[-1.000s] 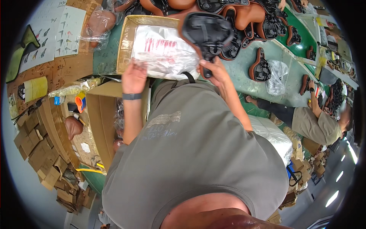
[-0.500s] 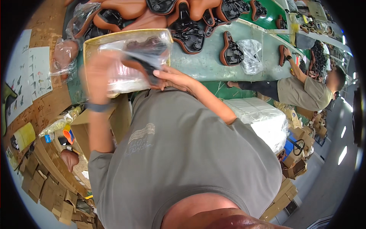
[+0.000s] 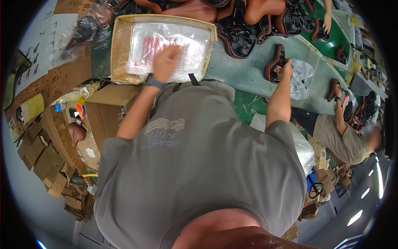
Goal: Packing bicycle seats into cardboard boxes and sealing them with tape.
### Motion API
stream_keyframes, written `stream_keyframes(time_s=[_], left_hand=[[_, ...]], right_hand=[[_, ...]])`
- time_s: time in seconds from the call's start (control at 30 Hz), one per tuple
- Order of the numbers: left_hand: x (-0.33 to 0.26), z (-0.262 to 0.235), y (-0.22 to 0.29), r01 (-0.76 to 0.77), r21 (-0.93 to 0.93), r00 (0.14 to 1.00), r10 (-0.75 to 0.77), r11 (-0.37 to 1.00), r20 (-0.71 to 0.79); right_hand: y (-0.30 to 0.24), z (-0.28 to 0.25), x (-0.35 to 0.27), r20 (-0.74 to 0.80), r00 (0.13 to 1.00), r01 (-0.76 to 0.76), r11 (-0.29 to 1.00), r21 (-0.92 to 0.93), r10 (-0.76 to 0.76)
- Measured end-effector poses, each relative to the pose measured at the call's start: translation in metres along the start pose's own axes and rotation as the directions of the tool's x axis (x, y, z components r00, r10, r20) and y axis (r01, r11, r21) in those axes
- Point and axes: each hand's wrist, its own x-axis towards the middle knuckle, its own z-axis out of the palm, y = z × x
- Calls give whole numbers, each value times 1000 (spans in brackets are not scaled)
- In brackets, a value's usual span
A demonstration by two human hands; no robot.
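My left hand is over a cardboard box holding a stack of clear plastic bags. Its fingers are curled but smeared by motion, so any hold on a bag cannot be made out. On the green worktable, my right hand grips the edge of a brown bicycle saddle, whose black underside faces up. A crumpled clear bag lies right beside that hand. Left of the box is a saddle in clear plastic, black underside showing, somewhat blurred.
Several brown saddles crowd the table's far side. A co-worker handles a saddle at the right. Another person's hand touches a saddle farther back. An open carton stands near my left arm; a white wrapped bundle is right.
The wrapped saddle has left my hands; one now lies left of the box. My left hand moved over the bag stack, my right out to the saddle. The view has shifted.
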Motion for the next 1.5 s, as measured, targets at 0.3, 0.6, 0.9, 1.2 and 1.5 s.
stream_keyframes(time_s=[0.3,0.6,0.9,1.2,1.5], left_hand=[[-16,111,-119,14,596,985,-113,803,128],[-29,78,-91,236,212,966,-253,948,58],[-54,42,-84,643,-374,765,-540,669,350],[-45,19,-32,845,-435,516,-264,310,815],[34,-81,92,384,-476,920,-283,791,272]], right_hand=[[66,-49,-91,556,825,-15,980,196,-98],[223,3,-284,712,701,-284,932,226,41],[167,-35,-371,710,680,43,978,206,-179],[130,85,-423,975,202,-76,991,111,-93],[79,81,-453,899,162,863,500,71,-406]])
